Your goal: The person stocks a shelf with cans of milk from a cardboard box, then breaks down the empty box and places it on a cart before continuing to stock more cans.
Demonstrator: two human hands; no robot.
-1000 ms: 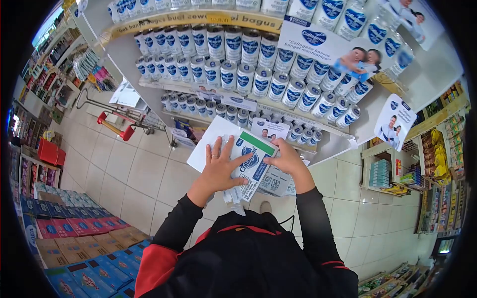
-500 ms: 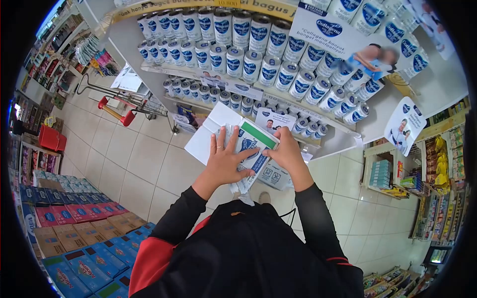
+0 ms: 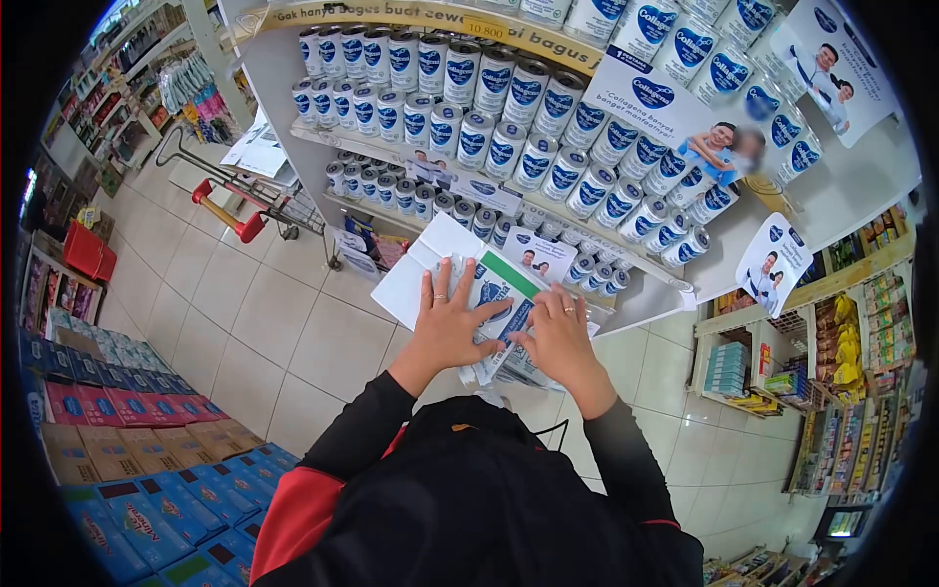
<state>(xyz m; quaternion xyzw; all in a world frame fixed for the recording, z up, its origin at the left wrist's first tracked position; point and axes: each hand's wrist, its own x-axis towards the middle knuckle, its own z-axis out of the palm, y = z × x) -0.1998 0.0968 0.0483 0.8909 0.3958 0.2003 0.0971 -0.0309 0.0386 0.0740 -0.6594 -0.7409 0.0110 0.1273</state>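
Observation:
A white printed carton [image 3: 496, 284] with blue lettering and a green strip is in front of me, its plain white flap [image 3: 416, 269] spread out at the left. Flat on the carton's printed face lies my left hand [image 3: 450, 318], fingers spread, a ring on one finger. My right hand [image 3: 564, 342] rests over the carton's right edge, thumb apart from the bent fingers; its fingertips touch the printed panel. Crumpled, torn-looking material [image 3: 476, 374] shows at the carton's near end. What supports the carton is mostly hidden.
Shelves of white-and-blue cans [image 3: 504, 147] stand ahead, with a promotional card [image 3: 773, 264] jutting out at the right. A trolley with a red handle [image 3: 230, 210] is at the left. Stacked drink cartons [image 3: 147, 523] line the lower left. Tiled floor [image 3: 313, 342] lies between.
My right hand has shifted from holding the carton's upper right corner to lying over its right edge, fingers now on top. My left hand stays spread on the carton. The view has shifted slightly.

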